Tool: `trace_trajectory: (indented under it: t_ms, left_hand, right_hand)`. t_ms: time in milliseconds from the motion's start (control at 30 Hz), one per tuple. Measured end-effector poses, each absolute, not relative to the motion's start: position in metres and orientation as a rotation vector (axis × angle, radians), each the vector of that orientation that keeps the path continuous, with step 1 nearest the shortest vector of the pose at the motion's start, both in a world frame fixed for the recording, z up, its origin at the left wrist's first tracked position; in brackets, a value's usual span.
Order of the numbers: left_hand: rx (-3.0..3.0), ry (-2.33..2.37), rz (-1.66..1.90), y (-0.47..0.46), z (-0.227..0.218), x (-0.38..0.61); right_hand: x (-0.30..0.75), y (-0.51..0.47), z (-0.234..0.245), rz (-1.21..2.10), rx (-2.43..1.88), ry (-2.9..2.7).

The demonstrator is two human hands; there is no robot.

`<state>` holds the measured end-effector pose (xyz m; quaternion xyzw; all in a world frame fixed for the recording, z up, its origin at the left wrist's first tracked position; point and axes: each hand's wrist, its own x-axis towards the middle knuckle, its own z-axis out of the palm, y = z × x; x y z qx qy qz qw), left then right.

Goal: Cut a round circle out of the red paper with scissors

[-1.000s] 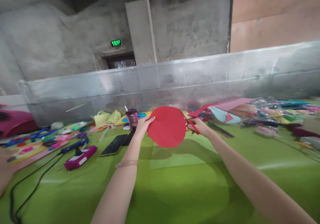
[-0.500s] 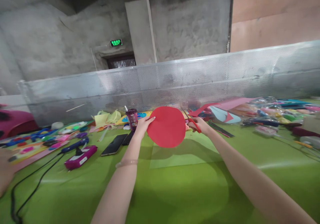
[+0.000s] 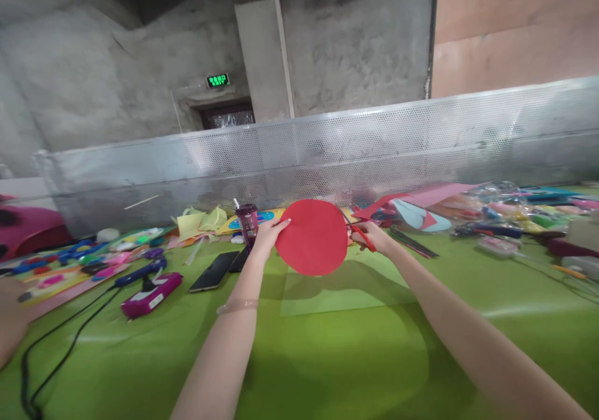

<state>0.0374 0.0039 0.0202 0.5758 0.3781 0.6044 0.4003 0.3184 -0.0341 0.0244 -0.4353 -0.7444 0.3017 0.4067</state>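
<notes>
A round sheet of red paper [image 3: 311, 238] is held up over the green table, its edge roughly circular. My left hand [image 3: 271, 233] pinches its left edge, thumb on the near face and the fingers mostly behind. My right hand [image 3: 373, 235] grips a pair of scissors with red handles [image 3: 365, 236]. The dark blades lie at the paper's right edge; whether they bite into it I cannot tell. Beneath the paper, a pale green sheet [image 3: 318, 298] lies flat on the table.
Left of my arm are a phone [image 3: 214, 271], a purple power strip [image 3: 150, 295] with black cords and a dark cup with a straw [image 3: 247, 223]. Paper scraps [image 3: 421, 214] and bagged craft pieces lie at right. A metal mesh panel [image 3: 327, 148] stands behind. Another person's arm [image 3: 10, 323] shows at far left.
The scissors have shifted slightly, their blades now lower against the paper's right edge. The red paper and my left hand are almost unmoved.
</notes>
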Motion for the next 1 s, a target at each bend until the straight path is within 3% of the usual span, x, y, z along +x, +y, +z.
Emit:
trace_trajectory:
  t_ms: [1000]
  left_hand:
    - [1.454, 0.995, 1.531, 0.0001, 0.0231, 0.0406]
  right_hand:
    - [0.3174, -0.0315, 0.0229, 0.761, -1.111, -1.79]
